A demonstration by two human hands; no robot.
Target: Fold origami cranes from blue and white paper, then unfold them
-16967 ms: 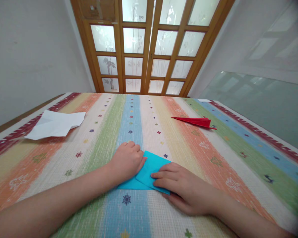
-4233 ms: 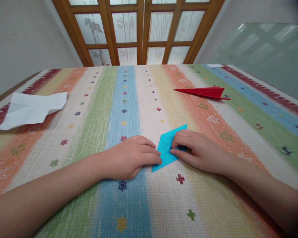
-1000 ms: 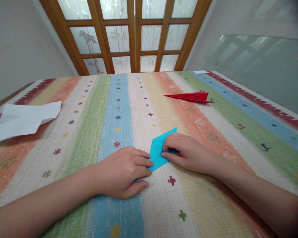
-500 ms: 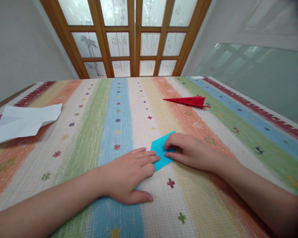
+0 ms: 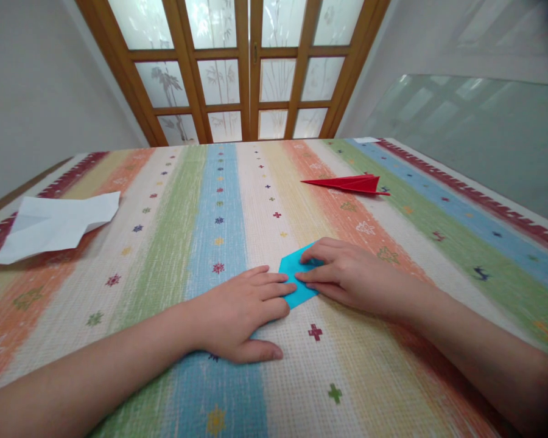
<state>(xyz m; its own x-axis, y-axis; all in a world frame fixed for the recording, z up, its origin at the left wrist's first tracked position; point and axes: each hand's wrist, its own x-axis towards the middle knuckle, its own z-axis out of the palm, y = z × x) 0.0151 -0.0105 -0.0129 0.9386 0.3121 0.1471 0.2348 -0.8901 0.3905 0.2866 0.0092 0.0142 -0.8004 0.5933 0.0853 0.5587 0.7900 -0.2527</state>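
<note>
Creeping inward and lower over the last half second, the right hand (image 5: pixel 356 275) is now covering the far tip of the blue folded paper (image 5: pixel 294 263), which was showing past its index finger. Its index, middle finger and thumb are closing up against the sheet; whether they are pinching a flap or only pressing, I cannot tell. The left hand (image 5: pixel 240 313) is staying nearly put at the paper's eight o'clock, gripping nothing: its fingers are spreading flat over the near edge and its thumb is resting off the paper. The blue paper is lying between both hands on the cloth-covered table (image 5: pixel 296 386). The shift is probably turning a loose pinch into pressure on a fold, with the left hand acting as anchor. The red paper plane (image 5: pixel 347 184) is sitting untouched at one o'clock, the white creased sheet (image 5: pixel 59 225) between nine and ten.
</note>
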